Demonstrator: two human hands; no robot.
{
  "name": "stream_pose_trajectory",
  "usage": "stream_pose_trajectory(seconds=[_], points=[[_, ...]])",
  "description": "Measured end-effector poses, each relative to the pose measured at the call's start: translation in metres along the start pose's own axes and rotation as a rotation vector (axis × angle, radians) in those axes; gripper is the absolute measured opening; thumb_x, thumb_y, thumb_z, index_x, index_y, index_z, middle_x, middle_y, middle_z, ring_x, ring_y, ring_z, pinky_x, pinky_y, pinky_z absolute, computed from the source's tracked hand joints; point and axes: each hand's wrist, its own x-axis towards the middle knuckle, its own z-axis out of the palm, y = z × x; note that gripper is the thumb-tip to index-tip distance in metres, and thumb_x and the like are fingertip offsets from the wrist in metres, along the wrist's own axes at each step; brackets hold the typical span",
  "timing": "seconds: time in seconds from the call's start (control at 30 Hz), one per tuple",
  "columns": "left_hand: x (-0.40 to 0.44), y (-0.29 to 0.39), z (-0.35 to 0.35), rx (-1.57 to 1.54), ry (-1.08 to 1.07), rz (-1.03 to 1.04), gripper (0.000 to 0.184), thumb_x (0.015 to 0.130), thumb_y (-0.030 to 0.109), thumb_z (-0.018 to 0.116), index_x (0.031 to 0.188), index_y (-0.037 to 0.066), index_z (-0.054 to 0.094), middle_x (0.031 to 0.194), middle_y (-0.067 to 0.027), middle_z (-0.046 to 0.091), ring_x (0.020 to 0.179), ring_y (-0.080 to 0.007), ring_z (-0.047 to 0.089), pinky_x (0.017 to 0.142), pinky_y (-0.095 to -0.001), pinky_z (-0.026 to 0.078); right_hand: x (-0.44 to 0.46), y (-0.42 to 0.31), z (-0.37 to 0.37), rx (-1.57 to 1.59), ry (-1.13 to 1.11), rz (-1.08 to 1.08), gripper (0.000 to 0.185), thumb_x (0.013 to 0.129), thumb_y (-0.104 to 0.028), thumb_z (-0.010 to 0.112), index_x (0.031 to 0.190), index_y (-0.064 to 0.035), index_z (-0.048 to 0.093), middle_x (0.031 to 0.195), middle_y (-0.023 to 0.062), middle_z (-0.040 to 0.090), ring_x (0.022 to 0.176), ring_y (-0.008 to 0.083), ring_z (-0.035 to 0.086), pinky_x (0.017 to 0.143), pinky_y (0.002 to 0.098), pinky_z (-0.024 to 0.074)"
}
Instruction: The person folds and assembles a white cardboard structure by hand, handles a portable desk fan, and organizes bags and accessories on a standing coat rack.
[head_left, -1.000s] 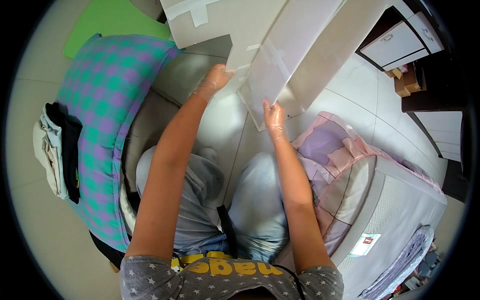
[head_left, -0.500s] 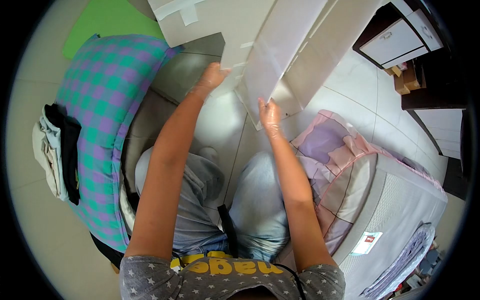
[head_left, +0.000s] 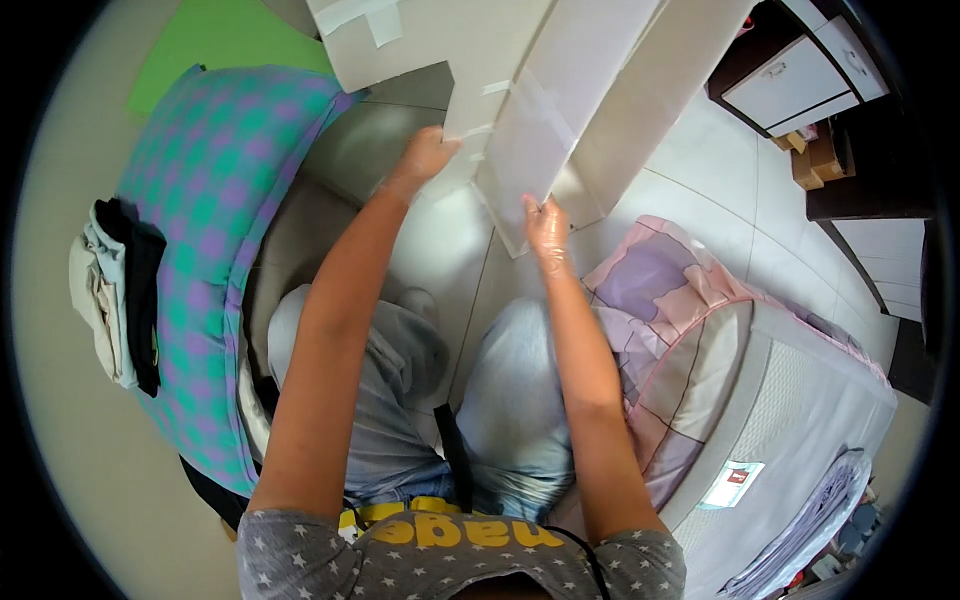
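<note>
A large white cardboard box with strips of tape stands in front of me, its long panels running toward the top of the view. My left hand, in a clear plastic glove, is closed on the edge of the left panel, just below a notch cut in it. My right hand, gloved the same way, pinches the lower edge of the middle panel, thumb pointing up. To its right is another upright panel. The fingertips behind the cardboard are hidden.
On my left, a green and purple checked cushion lies beside folded clothes. A pink patterned cloth and a grey padded piece of bedding lie on my right. Dark furniture with white drawers stands at upper right.
The middle panel and my right hand have shifted very slightly right in the view. Both hands keep their hold on the box.
</note>
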Motion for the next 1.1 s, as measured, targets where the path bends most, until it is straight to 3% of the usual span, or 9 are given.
stream_pose_trajectory(seconds=[0.23,0.33,0.63,0.8,1.1], points=[[-0.002,0.001,0.002,0.133,-0.001,0.048,0.035,0.082,0.027,0.064,0.099,-0.003,0.064,0.092,-0.0172,0.067,0.085,-0.0257,0.063,0.079,-0.0356,0.047,-0.002,-0.004,-0.01,-0.01,0.001,0.021,0.029,0.085,-0.022,0.06,0.108,-0.0035,0.06,0.089,0.0233,0.064,0.082,0.0412,0.061,0.069,0.0448,0.0488],[-0.003,-0.001,0.006,0.063,-0.033,-0.069,0.036,0.081,0.027,0.065,0.098,-0.004,0.064,0.092,-0.0174,0.067,0.084,-0.0255,0.063,0.078,-0.0355,0.047,-0.003,-0.002,-0.012,0.007,-0.018,0.044,0.028,0.086,-0.024,0.06,0.105,-0.0036,0.061,0.087,0.023,0.064,0.081,0.0409,0.062,0.068,0.0446,0.049],[-0.009,-0.008,0.014,-0.065,0.027,-0.022,0.034,0.081,0.027,0.066,0.096,-0.003,0.065,0.089,-0.0166,0.067,0.081,-0.024,0.063,0.077,-0.0344,0.048,-0.007,0.002,-0.01,-0.09,-0.014,0.01,0.027,0.085,-0.026,0.061,0.103,-0.0058,0.063,0.085,0.0214,0.064,0.077,0.0398,0.062,0.065,0.0442,0.0489],[-0.01,-0.011,0.017,0.017,0.11,0.102,0.034,0.08,0.026,0.066,0.097,-0.003,0.064,0.089,-0.0196,0.066,0.081,-0.028,0.064,0.077,-0.0352,0.048,-0.006,0.004,-0.007,-0.095,0.019,-0.003,0.026,0.085,-0.025,0.061,0.103,-0.006,0.063,0.084,0.0212,0.065,0.077,0.0396,0.062,0.065,0.0435,0.0491],[0.002,-0.021,0.024,0.004,0.144,0.108,0.034,0.081,0.022,0.066,0.101,-0.005,0.062,0.09,-0.0194,0.067,0.084,-0.0311,0.065,0.079,-0.0363,0.048,-0.005,-0.003,-0.01,-0.106,0.023,0.006,0.026,0.086,-0.025,0.06,0.101,-0.004,0.064,0.084,0.0211,0.065,0.076,0.0389,0.063,0.065,0.0431,0.0491]])
